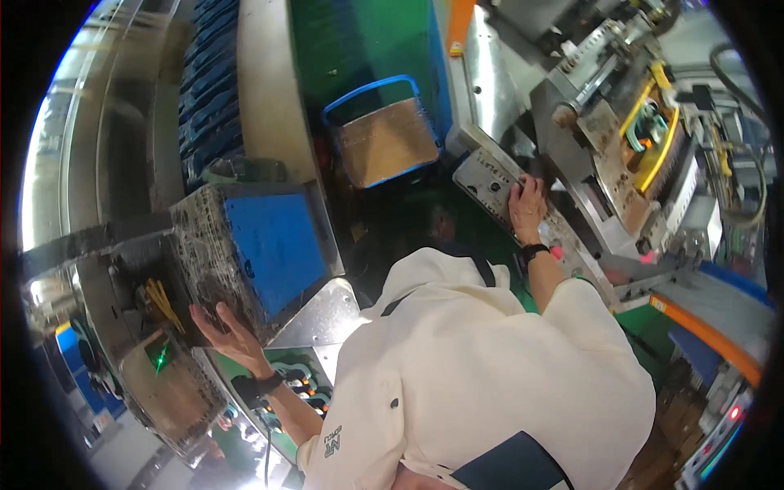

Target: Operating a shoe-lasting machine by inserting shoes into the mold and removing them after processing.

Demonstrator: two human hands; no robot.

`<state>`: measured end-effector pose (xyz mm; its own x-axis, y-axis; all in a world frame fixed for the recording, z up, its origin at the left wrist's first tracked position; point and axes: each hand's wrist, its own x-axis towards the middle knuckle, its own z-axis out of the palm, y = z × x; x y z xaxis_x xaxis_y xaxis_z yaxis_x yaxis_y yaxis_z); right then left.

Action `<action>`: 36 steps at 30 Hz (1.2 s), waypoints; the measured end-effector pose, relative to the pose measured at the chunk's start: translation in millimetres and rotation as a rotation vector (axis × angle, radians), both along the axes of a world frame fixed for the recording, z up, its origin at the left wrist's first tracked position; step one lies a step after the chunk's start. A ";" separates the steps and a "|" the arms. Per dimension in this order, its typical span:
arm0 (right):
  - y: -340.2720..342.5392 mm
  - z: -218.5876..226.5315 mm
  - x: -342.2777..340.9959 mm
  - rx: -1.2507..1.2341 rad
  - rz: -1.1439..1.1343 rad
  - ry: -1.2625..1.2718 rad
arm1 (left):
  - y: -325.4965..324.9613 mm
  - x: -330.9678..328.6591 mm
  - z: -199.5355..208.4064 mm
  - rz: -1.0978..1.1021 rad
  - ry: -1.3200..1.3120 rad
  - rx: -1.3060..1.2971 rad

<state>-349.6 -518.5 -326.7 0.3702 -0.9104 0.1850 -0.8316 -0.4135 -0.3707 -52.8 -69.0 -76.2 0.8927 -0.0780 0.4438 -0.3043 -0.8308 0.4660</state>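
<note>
My left hand [233, 336] is held out with its fingers apart and holds nothing. It hovers beside a machine with a worn, perforated metal side [214, 253] and a blue panel [273, 249]. On a metal control panel [482, 181] with dark round buttons, my right hand [529, 208] lies with its fingers stretched over the surface. What its fingertips touch cannot be made out. Beyond that panel, a machine fixture [608, 135] carries yellow curved rails [660, 155] with teal and orange parts [649, 126] between them.
A blue-rimmed stool or bin [388, 143] with a brown top stands ahead on the green floor [359, 45]. Dark pieces line a conveyor [211, 77] at the left. Several teal and orange parts [304, 384] lie below my left wrist. An orange-edged frame [706, 335] is at the right.
</note>
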 end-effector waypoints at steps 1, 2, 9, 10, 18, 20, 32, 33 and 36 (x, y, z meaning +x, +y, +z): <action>2.7 2.4 1.8 0.082 -0.036 0.000 | -4.8 2.0 0.7 -0.002 0.052 0.000; 1.7 5.5 -1.5 0.088 0.000 -0.004 | -9.4 3.2 0.8 0.003 0.102 -0.004; -16.4 10.4 -19.3 0.302 0.140 -0.059 | -6.9 6.2 2.8 0.026 0.100 0.091; -16.4 10.2 -19.9 0.278 0.174 -0.030 | -9.0 6.2 3.1 0.021 0.104 0.097; -16.8 -6.5 -20.9 0.122 0.175 -0.004 | -7.0 7.3 1.4 -0.005 0.101 0.073; -22.2 -0.3 -23.7 0.197 0.115 -0.033 | -12.7 7.6 0.0 -0.037 0.103 0.027; -4.3 19.7 -32.1 0.232 0.198 -0.094 | 30.6 18.2 -22.2 -0.047 -0.032 0.178; -0.2 22.0 -35.4 0.212 0.185 -0.103 | 32.6 20.0 -24.9 -0.061 -0.020 0.206; 9.8 22.0 -49.1 0.163 0.251 -0.063 | 27.1 28.4 -35.1 -0.104 -0.062 0.216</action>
<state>-398.7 -508.7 -304.7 0.5795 -0.8116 0.0740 -0.6844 -0.5339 -0.4965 -24.4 -41.9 -111.3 0.8466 -0.2670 0.4604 -0.4158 -0.8718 0.2591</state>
